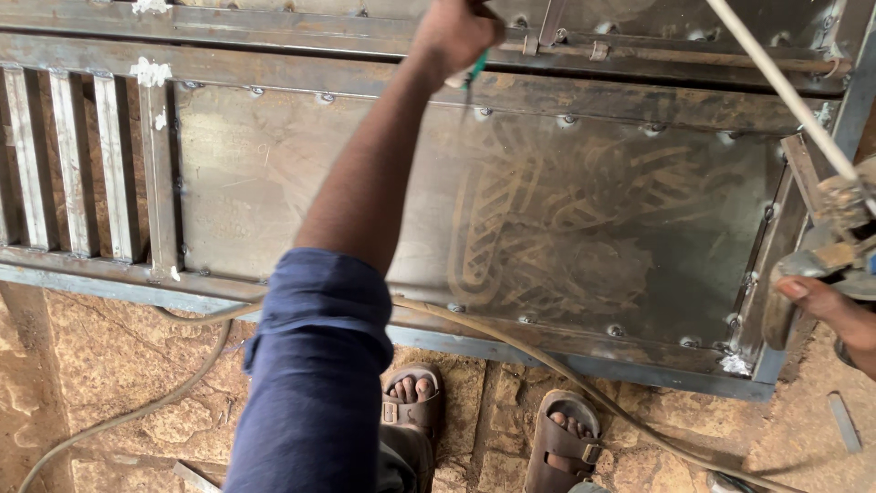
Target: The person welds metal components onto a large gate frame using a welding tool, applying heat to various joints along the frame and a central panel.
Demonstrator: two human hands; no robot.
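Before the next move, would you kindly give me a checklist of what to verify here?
1. Left hand closed on the green-handled tool: ok.
2. Tool tip meets the metal panel: cannot tell, blurred.
3. Right hand firm on the grey metal tool: cannot tell, only the thumb shows.
4. Hose away from the feet: not ok, it runs close past the brown sandal.
5. Feet off the panel: ok, both on the stone floor.

No packages, labels, signs or screens show here, as far as the dim view tells.
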